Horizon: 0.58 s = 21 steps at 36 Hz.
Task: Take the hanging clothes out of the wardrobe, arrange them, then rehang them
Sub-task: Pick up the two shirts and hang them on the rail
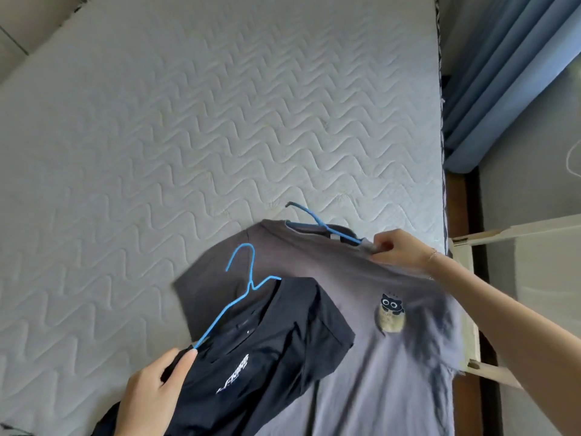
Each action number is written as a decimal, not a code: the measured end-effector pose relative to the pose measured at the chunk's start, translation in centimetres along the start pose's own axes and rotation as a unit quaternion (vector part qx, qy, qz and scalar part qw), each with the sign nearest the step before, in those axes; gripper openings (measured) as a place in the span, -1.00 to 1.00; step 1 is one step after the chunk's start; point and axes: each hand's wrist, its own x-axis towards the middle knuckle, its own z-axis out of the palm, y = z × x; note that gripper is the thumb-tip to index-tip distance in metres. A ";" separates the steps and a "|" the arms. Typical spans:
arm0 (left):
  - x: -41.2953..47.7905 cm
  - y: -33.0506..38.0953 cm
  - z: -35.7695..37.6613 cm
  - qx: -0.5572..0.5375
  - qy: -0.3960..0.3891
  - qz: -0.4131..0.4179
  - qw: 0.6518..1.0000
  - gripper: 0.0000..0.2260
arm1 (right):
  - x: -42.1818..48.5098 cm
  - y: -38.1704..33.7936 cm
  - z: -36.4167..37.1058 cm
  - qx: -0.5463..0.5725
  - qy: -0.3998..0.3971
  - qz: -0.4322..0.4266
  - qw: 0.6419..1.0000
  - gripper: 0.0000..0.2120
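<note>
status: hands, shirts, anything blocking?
Left hand grips black shirt at hanger. Right hand pinches grey shirt shoulder. Both on mattress. Nothing blocking.

White slanted print on the chest of the black t-shirt (267,350) I'm gripping, near the bed's (188,121) bottom edge: too blurred and tilted to spell out, with a smaller line under it also illegible. Grey t-shirt (361,357) carries a cartoon cat patch (390,313) on the chest; faint marks on its pale lower part, unreadable. No other text.
</note>
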 end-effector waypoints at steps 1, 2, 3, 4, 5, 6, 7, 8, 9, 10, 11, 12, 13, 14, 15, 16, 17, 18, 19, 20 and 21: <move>-0.4 -0.3 -0.9 -0.012 0.007 -0.008 1.000 -0.80 | -0.8 -1.2 -0.3 0.001 -0.012 -0.010 1.000 -0.66; -0.8 -0.6 -1.9 -0.025 0.015 -0.016 0.999 -0.80 | -1.8 -2.6 -0.6 0.002 -0.023 -0.019 1.000 -0.62; -1.3 -1.0 -2.9 -0.042 0.026 -0.022 0.999 -0.77 | -2.6 -3.9 -0.9 0.007 -0.031 -0.025 0.999 -0.60; -1.8 -1.2 -3.9 -0.059 0.038 -0.028 0.997 -0.72 | -3.5 -5.1 -1.2 0.010 -0.034 -0.025 0.999 -0.58; -2.4 -1.7 -5.0 -0.072 0.047 -0.035 0.996 -0.67 | -4.3 -6.5 -1.4 0.013 -0.033 -0.024 0.999 -0.59; -3.0 -2.1 -6.1 -0.087 0.055 -0.036 0.994 -0.64 | -5.2 -7.8 -1.5 0.019 -0.027 -0.021 0.999 -0.61; -3.7 -2.6 -7.2 -0.102 0.063 -0.034 0.992 -0.66 | -6.1 -9.1 -1.8 0.030 -0.016 -0.021 0.999 -0.65; -4.5 -3.1 -8.4 -0.116 0.073 -0.030 0.990 -0.71 | -7.1 -10.5 -2.0 0.041 -0.001 -0.022 0.999 -0.69; -5.3 -3.5 -9.7 -0.129 0.079 -0.030 0.988 -0.77 | -8.2 -12.0 -2.2 0.050 0.013 -0.032 0.998 -0.70; -6.1 -3.9 -10.9 -0.137 0.088 -0.024 0.986 -0.79 | -9.4 -13.6 -2.4 0.056 0.024 -0.040 0.997 -0.66; -6.9 -4.3 -12.4 -0.149 0.101 -0.020 0.984 -0.82 | -10.7 -15.3 -2.6 0.056 0.032 -0.050 0.997 -0.63; -7.7 -4.7 -14.0 -0.161 0.113 -0.018 0.980 -0.87 | -12.1 -17.0 -2.7 0.052 0.038 -0.061 0.996 -0.66; -8.5 -5.4 -15.5 -0.169 0.124 -0.021 0.978 -0.89 | -13.6 -18.8 -2.6 0.043 0.044 -0.075 0.995 -0.71; -9.2 -6.2 -17.1 -0.174 0.136 -0.022 0.975 -0.87 | -15.1 -20.6 -2.5 0.035 0.052 -0.088 0.994 -0.72; -9.9 -7.3 -18.8 -0.179 0.148 -0.018 0.972 -0.87 | -16.7 -22.7 -2.3 0.026 0.063 -0.103 0.992 -0.70; -10.7 -8.4 -20.5 -0.183 0.163 -0.010 0.970 -0.89 | -18.3 -24.8 -2.0 0.021 0.072 -0.116 0.990 -0.69; -11.6 -9.7 -22.3 -0.186 0.174 -0.006 0.967 -0.89 | -20.0 -27.1 -1.5 0.020 0.077 -0.129 0.988 -0.68; -12.5 -10.9 -24.1 -0.197 0.188 -0.003 0.962 -0.89 | -21.7 -29.1 -0.8 0.019 0.080 -0.142 0.986 -0.68; -13.3 -12.3 -25.8 -0.210 0.204 -0.001 0.956 -0.89 | -23.2 -31.2 0.0 0.019 0.083 -0.157 0.984 -0.70; -14.4 -13.7 -27.6 -0.223 0.223 0.002 0.949 -0.89 | -24.9 -33.4 1.0 0.021 0.087 -0.171 0.981 -0.71; -15.4 -15.1 -29.3 -0.237 0.242 0.007 0.941 -0.90 | -26.3 -35.5 2.1 0.022 0.090 -0.185 0.978 -0.73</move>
